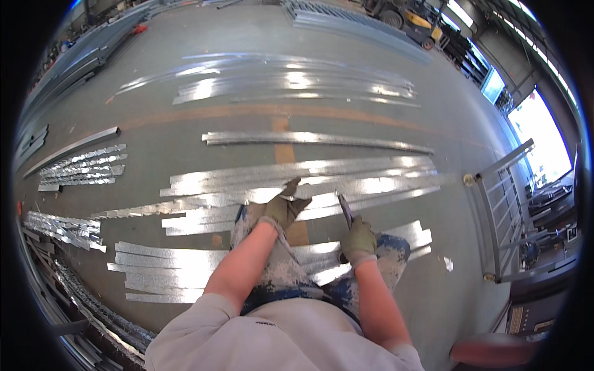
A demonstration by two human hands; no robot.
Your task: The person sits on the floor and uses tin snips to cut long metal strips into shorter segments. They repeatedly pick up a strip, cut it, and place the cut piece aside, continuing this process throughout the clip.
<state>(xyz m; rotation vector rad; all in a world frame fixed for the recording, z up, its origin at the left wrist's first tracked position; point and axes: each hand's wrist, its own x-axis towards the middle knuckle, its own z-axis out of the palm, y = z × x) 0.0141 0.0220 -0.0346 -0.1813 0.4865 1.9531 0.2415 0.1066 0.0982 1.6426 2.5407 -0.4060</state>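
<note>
My left hand point(282, 209), in a grey-green work glove, is over the shiny metal strips point(216, 182) in front of my knees. Its fingers are spread, and I see nothing between them. My right hand point(359, 240) wears a similar glove and is closed around a slim, dark hand tool point(345, 209) with a light tip pointing away from me. The tool's exact kind is unclear. Its tip is over the strips, but whether it touches them cannot be told. More flat metal strips point(158, 269) lie side by side nearer me, partly under my legs.
A metal channel point(309, 140) and another row of strips point(247, 83) lie farther off. Twisted strips point(80, 167) are piled at left. A wheeled metal cart frame point(495, 216) stands at right. Long profiles point(80, 55) and a yellow forklift point(421, 28) are in the distance.
</note>
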